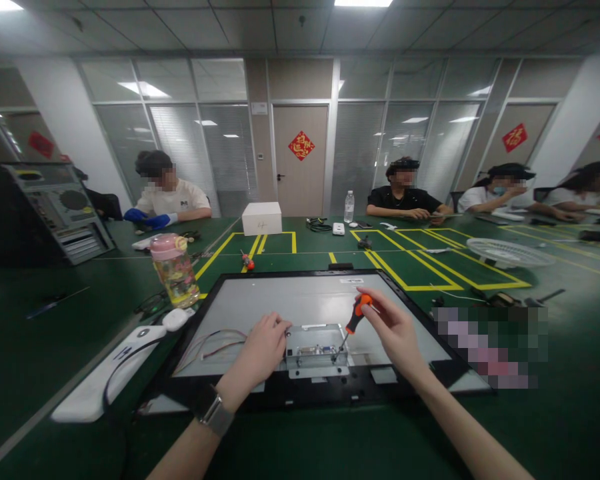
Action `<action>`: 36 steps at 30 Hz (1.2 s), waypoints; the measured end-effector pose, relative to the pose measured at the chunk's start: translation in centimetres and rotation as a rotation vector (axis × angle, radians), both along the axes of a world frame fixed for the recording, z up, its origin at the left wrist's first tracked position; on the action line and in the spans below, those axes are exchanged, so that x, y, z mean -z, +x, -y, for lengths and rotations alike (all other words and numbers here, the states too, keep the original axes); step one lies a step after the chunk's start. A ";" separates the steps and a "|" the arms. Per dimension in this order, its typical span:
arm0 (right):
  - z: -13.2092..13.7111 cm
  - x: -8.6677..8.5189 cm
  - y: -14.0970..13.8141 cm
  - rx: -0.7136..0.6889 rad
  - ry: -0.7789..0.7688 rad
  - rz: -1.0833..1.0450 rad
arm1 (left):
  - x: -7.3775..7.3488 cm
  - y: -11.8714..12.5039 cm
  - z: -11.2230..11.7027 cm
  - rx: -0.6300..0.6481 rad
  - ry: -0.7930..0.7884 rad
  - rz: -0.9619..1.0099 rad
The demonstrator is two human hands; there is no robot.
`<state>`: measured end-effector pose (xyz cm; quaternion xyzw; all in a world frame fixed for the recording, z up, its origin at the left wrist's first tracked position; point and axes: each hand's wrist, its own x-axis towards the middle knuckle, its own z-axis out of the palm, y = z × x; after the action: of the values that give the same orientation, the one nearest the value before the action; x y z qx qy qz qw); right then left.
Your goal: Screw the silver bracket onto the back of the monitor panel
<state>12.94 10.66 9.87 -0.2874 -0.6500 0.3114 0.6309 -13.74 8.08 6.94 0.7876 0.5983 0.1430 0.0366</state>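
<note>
One screwdriver (356, 319) slants down to the metal bracket (307, 362) on the panel (255, 293), pinched by the raised right hand (393, 327); the left hand (264, 345), fingers close together, rests at the bracket's left edge, grip unclear.

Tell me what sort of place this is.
Probably a shared electronics workroom or training room: a long green table with yellow lines, a boxy black-and-grey computer tower, and a rectangular black-framed grey panel lying flat.
</note>
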 end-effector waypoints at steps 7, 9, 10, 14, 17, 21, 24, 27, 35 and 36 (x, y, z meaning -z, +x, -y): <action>0.0 0.0 0.2 -0.080 -0.012 0.025 | -0.2 0.1 0.1 -0.004 -0.011 0.004; 0.1 0.1 0.1 -0.106 -0.028 0.021 | -0.2 0.0 0.1 -0.001 -0.008 0.005; 0.1 0.0 0.1 -0.085 -0.026 0.020 | -0.2 0.0 0.1 -0.001 -0.006 0.008; 0.0 -0.1 0.0 0.028 0.020 0.006 | -0.1 0.0 0.1 -0.002 -0.003 0.015; 0.0 -0.2 -0.1 0.014 0.023 0.012 | -0.1 0.0 0.0 -0.007 -0.003 0.008; 0.0 -0.1 -0.2 -0.008 0.018 -0.014 | -0.2 0.2 0.1 -0.011 0.001 -0.004; 0.0 0.1 -0.3 -0.021 0.018 -0.058 | -0.2 0.2 0.2 -0.009 0.003 -0.003; 0.0 0.1 -0.3 -0.035 -0.012 -0.067 | -0.1 0.1 0.1 -0.010 0.003 -0.004; 0.2 0.0 -0.3 -0.241 -0.138 -0.095 | 0.1 -0.1 -0.1 -0.006 -0.010 0.003; 0.2 0.1 -0.3 -0.221 -0.131 -0.092 | 0.1 -0.1 -0.1 -0.007 -0.010 0.002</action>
<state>12.64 10.50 9.77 -0.2402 -0.6263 0.4337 0.6017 -13.79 8.21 6.86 0.7850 0.6019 0.1410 0.0406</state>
